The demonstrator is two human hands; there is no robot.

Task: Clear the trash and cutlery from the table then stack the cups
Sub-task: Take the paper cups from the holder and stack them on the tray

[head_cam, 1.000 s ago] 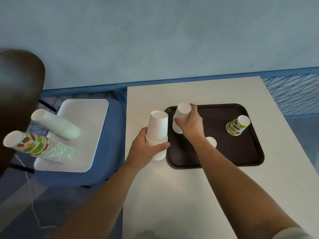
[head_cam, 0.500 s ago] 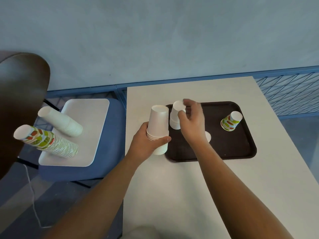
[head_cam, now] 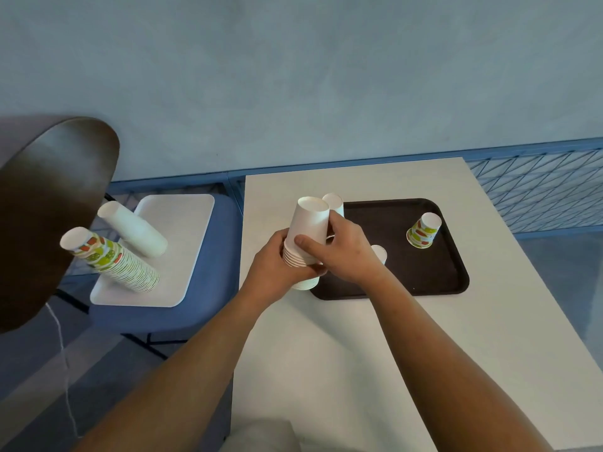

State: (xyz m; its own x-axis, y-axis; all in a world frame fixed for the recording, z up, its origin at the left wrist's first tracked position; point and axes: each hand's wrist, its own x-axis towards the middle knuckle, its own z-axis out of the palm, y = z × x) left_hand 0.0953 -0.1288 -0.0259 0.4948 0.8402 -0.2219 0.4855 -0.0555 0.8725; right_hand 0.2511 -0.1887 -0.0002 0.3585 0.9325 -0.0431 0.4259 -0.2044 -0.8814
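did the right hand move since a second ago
Yes. The right hand shifted left, to the left edge of the brown tray, and now grips the white cup stack held by the left hand.

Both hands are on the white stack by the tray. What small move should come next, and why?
Probably the right hand lets go of the stack and takes the white cup just behind it. The top cup looks seated, the left hand grips the stack, and that cup is the loose one closest to it on the tray; a patterned cup stands farther right.
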